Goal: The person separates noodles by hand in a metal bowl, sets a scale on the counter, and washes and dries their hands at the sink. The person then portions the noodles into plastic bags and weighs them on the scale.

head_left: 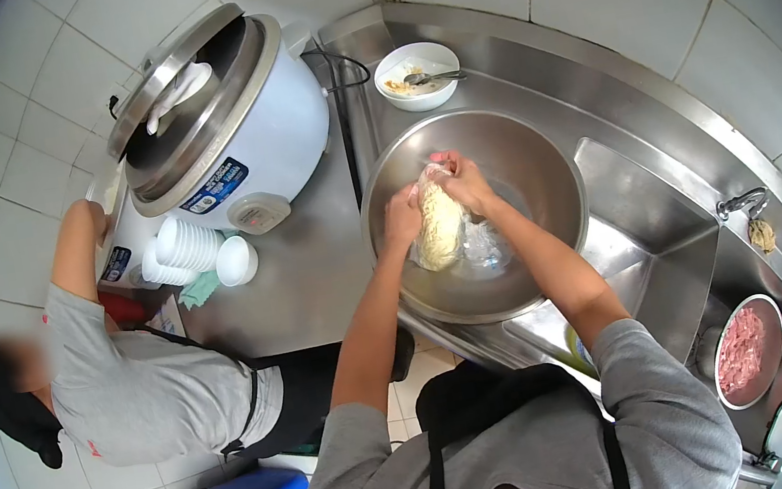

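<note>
- Plastic bag (439,224): I see left hand (403,214) and right hand (465,183) gripping its upper end.
- Steel bowl (542,171) underneath: open room between right hand and bowl's right edge.

The steel table (307,292) on the left carries a big rice cooker (282,124) at its far side, with stacked white bowls (189,246), a single white cup-like bowl (237,260) and a green cloth (200,291) nearer. On the adjoining steel counter (521,98) stand a wide metal basin (549,185), a white dish (397,102) beyond it, and, toward the right, a bowl of pink meat (743,349).
</note>
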A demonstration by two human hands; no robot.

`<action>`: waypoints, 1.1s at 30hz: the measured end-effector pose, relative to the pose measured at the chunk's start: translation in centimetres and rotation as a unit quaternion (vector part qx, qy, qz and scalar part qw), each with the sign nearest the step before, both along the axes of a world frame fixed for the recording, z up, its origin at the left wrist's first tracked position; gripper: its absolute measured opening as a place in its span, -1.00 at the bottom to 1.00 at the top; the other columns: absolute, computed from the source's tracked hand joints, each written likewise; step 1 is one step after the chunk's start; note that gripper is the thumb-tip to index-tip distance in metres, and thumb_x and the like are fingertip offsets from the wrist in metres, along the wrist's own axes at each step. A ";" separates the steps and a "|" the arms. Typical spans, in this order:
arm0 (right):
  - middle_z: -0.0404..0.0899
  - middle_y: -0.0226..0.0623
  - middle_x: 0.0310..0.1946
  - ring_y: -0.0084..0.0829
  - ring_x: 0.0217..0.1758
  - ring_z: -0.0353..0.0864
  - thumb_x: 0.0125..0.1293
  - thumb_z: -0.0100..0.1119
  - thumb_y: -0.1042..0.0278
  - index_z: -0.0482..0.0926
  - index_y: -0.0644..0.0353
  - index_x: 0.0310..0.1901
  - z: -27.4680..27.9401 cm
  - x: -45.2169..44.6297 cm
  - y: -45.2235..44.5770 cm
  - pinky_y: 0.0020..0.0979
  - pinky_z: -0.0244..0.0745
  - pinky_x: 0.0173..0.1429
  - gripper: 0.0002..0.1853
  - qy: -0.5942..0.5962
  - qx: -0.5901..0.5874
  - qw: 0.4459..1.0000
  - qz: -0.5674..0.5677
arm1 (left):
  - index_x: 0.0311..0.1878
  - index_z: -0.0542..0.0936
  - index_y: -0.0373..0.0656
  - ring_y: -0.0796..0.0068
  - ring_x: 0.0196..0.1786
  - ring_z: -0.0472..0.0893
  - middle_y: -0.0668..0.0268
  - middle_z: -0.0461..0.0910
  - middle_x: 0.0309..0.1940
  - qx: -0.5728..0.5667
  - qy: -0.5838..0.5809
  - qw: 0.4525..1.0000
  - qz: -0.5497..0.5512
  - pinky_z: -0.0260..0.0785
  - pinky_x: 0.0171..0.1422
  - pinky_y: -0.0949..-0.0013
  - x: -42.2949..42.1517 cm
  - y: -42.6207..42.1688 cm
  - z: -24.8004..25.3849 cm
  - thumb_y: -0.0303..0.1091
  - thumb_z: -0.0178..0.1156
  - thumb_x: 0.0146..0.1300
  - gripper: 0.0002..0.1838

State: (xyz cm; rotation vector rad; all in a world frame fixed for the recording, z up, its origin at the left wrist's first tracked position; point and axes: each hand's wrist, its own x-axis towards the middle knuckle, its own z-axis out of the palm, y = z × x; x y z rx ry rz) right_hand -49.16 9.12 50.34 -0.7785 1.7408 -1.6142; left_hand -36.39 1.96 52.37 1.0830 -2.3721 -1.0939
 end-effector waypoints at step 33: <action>0.61 -0.25 -0.34 -0.47 -0.17 0.50 0.03 0.18 0.26 0.62 0.33 -0.37 4.9 -3.4 9.6 -0.42 0.31 0.04 -0.73 -0.095 0.177 0.938 0.283 | -0.22 0.46 -0.27 0.61 -0.39 0.52 0.25 0.58 -0.41 0.136 0.099 0.961 -0.220 0.31 -0.25 0.48 -4.1 0.8 -0.5 -0.35 -0.08 0.31 -0.80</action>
